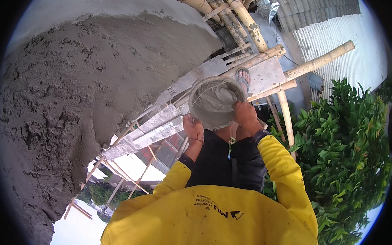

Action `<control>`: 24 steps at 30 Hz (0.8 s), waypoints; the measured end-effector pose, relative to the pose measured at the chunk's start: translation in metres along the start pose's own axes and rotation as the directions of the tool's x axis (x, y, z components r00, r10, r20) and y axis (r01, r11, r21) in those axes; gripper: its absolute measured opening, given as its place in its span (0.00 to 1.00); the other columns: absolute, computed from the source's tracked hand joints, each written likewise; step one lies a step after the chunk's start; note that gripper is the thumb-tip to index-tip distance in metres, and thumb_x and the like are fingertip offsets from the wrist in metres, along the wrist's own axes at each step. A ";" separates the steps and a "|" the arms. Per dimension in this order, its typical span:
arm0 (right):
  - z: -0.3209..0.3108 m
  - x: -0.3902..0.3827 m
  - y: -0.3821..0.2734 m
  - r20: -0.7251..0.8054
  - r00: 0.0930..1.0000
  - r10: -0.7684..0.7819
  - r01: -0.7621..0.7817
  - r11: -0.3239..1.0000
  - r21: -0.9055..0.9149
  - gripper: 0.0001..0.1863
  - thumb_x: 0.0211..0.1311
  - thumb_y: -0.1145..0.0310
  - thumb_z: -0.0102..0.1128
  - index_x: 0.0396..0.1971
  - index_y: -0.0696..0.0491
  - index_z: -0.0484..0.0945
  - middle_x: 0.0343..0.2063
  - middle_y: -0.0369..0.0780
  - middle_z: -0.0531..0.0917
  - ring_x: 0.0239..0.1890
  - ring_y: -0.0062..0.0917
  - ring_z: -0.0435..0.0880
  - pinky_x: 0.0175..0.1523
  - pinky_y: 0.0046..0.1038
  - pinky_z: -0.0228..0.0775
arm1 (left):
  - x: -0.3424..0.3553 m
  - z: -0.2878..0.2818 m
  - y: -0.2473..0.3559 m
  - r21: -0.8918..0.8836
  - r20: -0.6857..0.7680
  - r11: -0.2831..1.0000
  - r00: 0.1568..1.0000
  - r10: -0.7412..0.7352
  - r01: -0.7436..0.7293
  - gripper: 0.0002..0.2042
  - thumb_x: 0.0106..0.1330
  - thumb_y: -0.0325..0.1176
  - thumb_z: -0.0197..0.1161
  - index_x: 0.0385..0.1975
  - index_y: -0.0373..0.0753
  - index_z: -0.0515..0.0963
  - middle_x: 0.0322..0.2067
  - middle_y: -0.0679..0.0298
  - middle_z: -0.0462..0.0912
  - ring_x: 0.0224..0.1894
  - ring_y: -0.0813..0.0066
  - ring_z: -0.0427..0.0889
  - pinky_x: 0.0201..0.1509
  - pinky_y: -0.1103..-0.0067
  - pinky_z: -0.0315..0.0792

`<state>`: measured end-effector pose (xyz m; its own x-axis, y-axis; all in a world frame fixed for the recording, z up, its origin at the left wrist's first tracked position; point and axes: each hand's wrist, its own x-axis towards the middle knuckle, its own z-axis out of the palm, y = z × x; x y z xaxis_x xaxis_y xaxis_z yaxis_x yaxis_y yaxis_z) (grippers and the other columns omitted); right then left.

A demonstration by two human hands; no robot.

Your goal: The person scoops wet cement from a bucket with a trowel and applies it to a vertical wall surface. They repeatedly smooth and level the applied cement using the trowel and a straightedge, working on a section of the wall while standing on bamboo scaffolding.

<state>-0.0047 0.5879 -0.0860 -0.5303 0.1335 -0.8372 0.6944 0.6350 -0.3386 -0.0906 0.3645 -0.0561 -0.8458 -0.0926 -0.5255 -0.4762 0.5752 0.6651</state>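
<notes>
Mortar (222, 97) is lying in a bucket (211, 121); the left hand (193, 127) is touching its near-left rim, the right hand (246, 115) its right. Beyond, a foot (244, 79) is resting at the left end of a plank (269, 75). A bamboo pole (321, 61) is jutting past its right edge; a wall (77, 71) is standing left, foliage (343, 162) right.

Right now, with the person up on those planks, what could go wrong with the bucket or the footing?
The bucket holds wet-looking mortar, with the left hand and right hand at its rim; a tilt could slop some out. The sandalled foot is on a smeared plank among bamboo poles, so a slip seems possible, especially since the bucket probably hides part of the footing.
</notes>
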 end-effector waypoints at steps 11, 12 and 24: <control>-0.017 -0.034 0.048 -0.159 0.973 -0.166 0.218 0.890 0.402 0.22 0.51 0.61 0.62 0.44 0.58 0.80 0.38 0.56 0.85 0.43 0.55 0.83 0.50 0.48 0.77 | 0.037 0.010 0.012 -0.212 0.141 0.934 0.955 -0.262 0.287 0.18 0.53 0.16 0.54 0.45 0.34 0.69 0.38 0.59 0.78 0.35 0.69 0.82 0.35 0.74 0.81; -0.018 -0.039 0.045 -0.219 0.958 -0.187 0.263 0.879 0.398 0.21 0.51 0.62 0.62 0.43 0.59 0.80 0.35 0.54 0.85 0.40 0.53 0.84 0.47 0.47 0.78 | 0.040 0.015 0.011 -0.209 0.124 0.922 0.944 -0.307 0.327 0.18 0.53 0.17 0.54 0.45 0.34 0.69 0.39 0.58 0.77 0.35 0.68 0.82 0.33 0.73 0.82; -0.140 -0.119 0.032 -0.435 0.872 0.223 0.349 0.339 0.874 0.14 0.61 0.75 0.54 0.47 0.60 0.72 0.25 0.35 0.77 0.21 0.19 0.75 0.26 0.25 0.68 | 0.037 -0.008 -0.018 -0.281 0.042 0.887 0.928 -0.370 0.366 0.19 0.54 0.20 0.56 0.48 0.41 0.73 0.41 0.63 0.79 0.37 0.66 0.82 0.31 0.70 0.83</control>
<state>0.0123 0.6990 0.0626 -0.5189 0.5892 -0.6193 0.4754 -0.4032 -0.7819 -0.1146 0.3444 -0.0836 -0.5987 -0.2649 -0.7559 -0.7998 0.2476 0.5468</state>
